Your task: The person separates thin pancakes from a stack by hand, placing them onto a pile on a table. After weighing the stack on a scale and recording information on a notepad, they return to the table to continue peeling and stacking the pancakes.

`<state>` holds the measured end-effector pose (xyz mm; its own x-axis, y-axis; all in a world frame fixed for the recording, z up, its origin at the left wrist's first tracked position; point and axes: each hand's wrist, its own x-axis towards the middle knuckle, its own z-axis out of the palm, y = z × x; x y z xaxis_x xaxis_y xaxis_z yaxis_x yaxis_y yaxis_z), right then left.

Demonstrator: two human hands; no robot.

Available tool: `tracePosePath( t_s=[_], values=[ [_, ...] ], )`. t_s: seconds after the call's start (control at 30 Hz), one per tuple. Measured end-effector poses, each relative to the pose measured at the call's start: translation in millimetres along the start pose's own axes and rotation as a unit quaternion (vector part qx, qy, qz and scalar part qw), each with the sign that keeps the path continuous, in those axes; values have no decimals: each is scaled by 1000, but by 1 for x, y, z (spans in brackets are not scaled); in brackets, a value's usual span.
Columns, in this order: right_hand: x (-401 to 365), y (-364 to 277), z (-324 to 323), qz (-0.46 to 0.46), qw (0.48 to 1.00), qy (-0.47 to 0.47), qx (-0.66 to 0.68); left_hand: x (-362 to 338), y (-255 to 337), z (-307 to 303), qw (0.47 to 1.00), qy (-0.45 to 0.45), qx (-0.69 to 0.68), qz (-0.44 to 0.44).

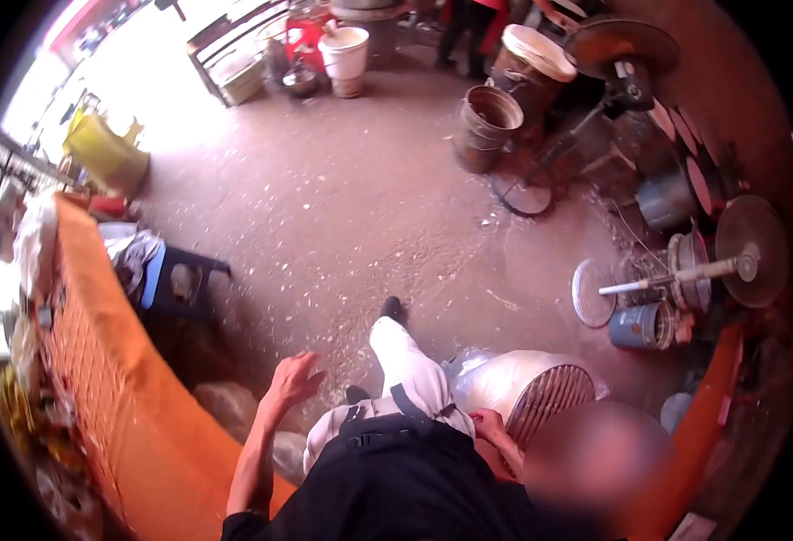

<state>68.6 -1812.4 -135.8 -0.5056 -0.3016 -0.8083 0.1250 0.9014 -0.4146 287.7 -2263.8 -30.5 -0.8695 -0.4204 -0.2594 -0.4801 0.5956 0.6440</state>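
My left hand (pixel 296 379) hangs in the air to the left of my legs, beside the orange-covered table. Its fingers are loosely bent and apart, with nothing in them. My right hand (pixel 490 422) is low by my right thigh, close to a large wrapped bundle with a round, slatted end (pixel 554 401). Its fingers are curled in and I see nothing in them. My light trousers (pixel 403 356) show below a dark top, one dark shoe (pixel 394 311) forward on the floor.
The orange-covered table (pixel 135 388) runs along the left; a dark stool (pixel 184 281) stands by it. Pedestal fans (pixel 750 252), a blue can (pixel 641 326) and buckets (pixel 488 126) line the right. A white bucket (pixel 346 59) and a person's legs (pixel 465 36) are farther off.
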Motion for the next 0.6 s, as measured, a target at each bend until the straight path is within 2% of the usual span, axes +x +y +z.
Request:
tracePosePath(
  t_s=[0.07,0.17,0.2,0.27,0.3,0.33,0.4,0.43,0.47,0.6],
  values=[
    [34,-34,-9,-14,1000,14,-5,21,-46,10,1000,-2,2,-31],
    [73,-97,-45,-8,1000,11,2,28,-116,36,962,-14,-179,-205],
    [103,-116,-63,-12,1000,22,4,46,-138,44,932,4,-262,-252],
    [162,-123,-86,-185,970,140,-67,74,-107,15,807,51,-451,-377],
    [176,-137,-104,-185,969,156,-44,88,-92,1,748,94,-496,-430],
    [196,-163,-130,-191,965,176,-24,97,-102,-1,712,111,-532,-445],
    [204,-230,-179,-101,980,140,95,123,-116,-8,711,123,-504,-475],
    [208,-260,-198,-74,981,143,108,138,-123,-15,718,113,-495,-476],
    [227,-267,-208,-91,972,154,152,158,-125,-23,724,103,-485,-479],
    [275,-288,-229,-52,962,169,210,253,-149,-57,734,72,-489,-465]
  ],
)
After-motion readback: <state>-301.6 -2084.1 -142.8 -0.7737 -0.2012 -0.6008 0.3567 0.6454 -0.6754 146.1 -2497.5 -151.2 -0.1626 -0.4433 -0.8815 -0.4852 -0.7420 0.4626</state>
